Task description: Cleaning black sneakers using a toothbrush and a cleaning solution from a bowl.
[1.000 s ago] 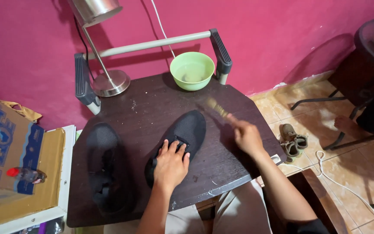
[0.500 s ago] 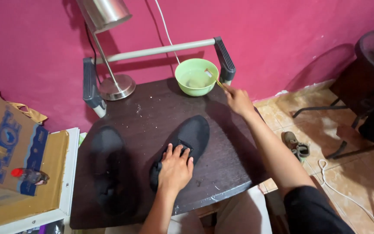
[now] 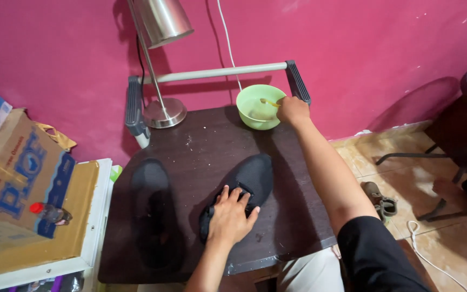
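Pressing flat on the black shoe (image 3: 244,186) at mid-desk (image 3: 201,146), the left hand (image 3: 231,216) lies fingers spread. Well apart, the right hand (image 3: 293,110) grips a small brush (image 3: 268,102) inside the green bowl (image 3: 259,107).

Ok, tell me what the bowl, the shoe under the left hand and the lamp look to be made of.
Bowl: probably plastic, pale green, smooth with a soft sheen.
Shoe under the left hand: seemingly black knit or mesh fabric, matte, no shine.
Lamp: metal by its look, silvery brushed shade and polished round base, both reflecting light.
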